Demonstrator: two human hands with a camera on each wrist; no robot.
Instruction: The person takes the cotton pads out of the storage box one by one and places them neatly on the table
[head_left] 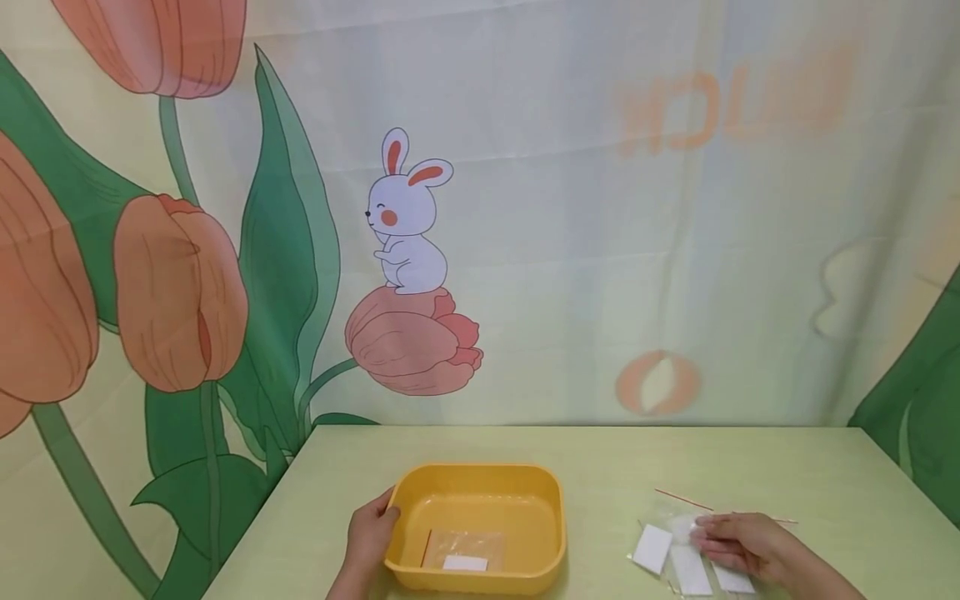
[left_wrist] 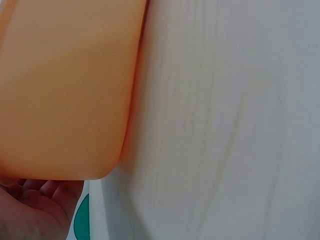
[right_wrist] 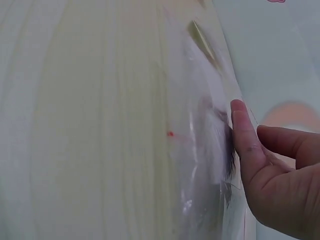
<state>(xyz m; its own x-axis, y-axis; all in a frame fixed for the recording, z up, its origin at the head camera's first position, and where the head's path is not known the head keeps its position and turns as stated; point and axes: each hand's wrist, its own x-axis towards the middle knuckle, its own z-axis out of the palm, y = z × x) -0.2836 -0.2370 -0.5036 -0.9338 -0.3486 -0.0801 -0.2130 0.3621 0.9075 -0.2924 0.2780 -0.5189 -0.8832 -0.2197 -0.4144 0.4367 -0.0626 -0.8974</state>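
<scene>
My left hand [head_left: 369, 533] grips the left wall of a yellow plastic basin [head_left: 480, 577], thumb at the rim. On the basin's floor lies a clear zip bag [head_left: 487, 543] with a red strip along one edge and a white card inside. In the left wrist view the basin's outer wall [left_wrist: 70, 100] covers part of the fingers of the left hand [left_wrist: 37, 210]. My right hand [head_left: 750, 542] pinches a clear plastic bag [head_left: 681, 523] among several similar ones. The right wrist view shows its thumb and finger at the crinkled bags, which blur there.
White cards [head_left: 652, 548] show through the bags spread at the right of the pale green table [head_left: 600, 467]. A cloth backdrop [head_left: 555, 208] printed with tulips and a rabbit hangs behind the table's far edge.
</scene>
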